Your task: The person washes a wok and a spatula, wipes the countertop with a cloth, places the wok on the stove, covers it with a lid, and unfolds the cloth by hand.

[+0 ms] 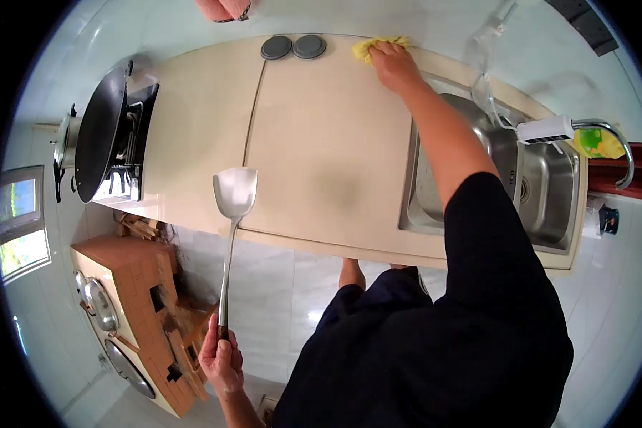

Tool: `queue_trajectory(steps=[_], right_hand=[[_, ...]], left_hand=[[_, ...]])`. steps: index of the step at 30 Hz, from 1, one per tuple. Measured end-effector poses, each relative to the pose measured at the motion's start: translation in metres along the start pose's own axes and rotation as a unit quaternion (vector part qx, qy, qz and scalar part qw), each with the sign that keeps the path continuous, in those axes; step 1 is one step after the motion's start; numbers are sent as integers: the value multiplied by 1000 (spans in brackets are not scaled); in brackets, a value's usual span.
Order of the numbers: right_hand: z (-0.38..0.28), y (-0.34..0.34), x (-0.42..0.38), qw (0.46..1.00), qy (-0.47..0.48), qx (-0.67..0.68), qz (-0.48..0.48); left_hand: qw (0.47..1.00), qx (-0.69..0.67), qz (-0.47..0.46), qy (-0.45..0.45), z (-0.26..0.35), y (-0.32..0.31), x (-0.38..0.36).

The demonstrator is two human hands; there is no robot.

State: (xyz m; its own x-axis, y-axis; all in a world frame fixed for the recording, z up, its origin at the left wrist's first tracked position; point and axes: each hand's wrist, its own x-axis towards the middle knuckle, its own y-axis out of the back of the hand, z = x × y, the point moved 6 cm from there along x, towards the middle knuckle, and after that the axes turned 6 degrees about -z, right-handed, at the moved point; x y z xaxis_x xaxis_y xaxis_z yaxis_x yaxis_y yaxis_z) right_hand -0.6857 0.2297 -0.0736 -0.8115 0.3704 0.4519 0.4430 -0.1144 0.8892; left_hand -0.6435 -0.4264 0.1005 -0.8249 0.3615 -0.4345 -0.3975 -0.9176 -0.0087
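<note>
Cloth: yellow cloth [378, 47] lies at the far edge of the counter [321, 143], pinned flat under the right hand, just right of two grey discs [293, 47].
Right hand: right hand [394, 65] is stretched out across the counter, palm down and fingers pressed on the cloth; only the cloth's far and left edges show past the knuckles.
Left hand: left hand [221, 360] is held low, off the counter's near edge and well apart from the cloth, clenched around the dark grip of a spatula [230, 235].
Spatula axis: long handle runs nearly straight away from the left hand toward the counter, its flat metal blade held over the near part of the counter, left of centre.
Cloth from hands: directly under the right hand; far forward and to the right of the left hand, with the whole depth of the counter between them.
Right side: steel sink [499, 178] lies just beside the right forearm, with a curved tap [606, 135] over it.
Left side: black wok [96, 139] stands tilted on the stove [132, 157], well apart from both hands.
In the way: bare counter lies around the cloth except for the discs close to its left; the spatula blade is well short of it.
</note>
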Motion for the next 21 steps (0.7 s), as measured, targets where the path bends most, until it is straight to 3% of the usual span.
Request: queue_trajectory(steps=[2,4,5,6,7,8,10,12,13,14,17,19,21], right_hand=[[-1,22,-38,997,-57,-43,5],[10,44,-96,993,-105,8,-43],[15,50,-137,991,-120,59,-12],[31,31,-187,940,-237,73,-235],[36,26,-237,872,-299,91,-378],[56,20,-284,880,-303,107,-350],[72,59,-292,848,-407,94,-326],[60,91,-229,885,-412,95,-193],[40,108,-183,944,-310,89,-66],[30,108,-144,966,-219,138,21],[2,63,-58,983,-73,140,90],[-43,29,-58,994,-91,3,-66],[-130,42,-90,993,8,112,-25]], left_hand=[[1000,-13,-9,2,-6,6,2],[999,-31,-29,-6,-15,9,9],[999,-37,-33,-6,-16,6,11],[999,-42,-33,-9,-16,4,12],[998,-45,-29,-11,-15,6,10],[998,-41,-38,-28,-15,7,10],[998,-40,-22,-35,-13,10,10],[999,-34,-7,-20,-5,10,4],[999,-42,-3,-28,-8,15,5],[999,-34,-4,-31,-7,17,6],[999,-12,25,-25,2,11,3],[999,-25,23,-34,6,8,-6],[998,-32,10,-54,-1,15,-9]])
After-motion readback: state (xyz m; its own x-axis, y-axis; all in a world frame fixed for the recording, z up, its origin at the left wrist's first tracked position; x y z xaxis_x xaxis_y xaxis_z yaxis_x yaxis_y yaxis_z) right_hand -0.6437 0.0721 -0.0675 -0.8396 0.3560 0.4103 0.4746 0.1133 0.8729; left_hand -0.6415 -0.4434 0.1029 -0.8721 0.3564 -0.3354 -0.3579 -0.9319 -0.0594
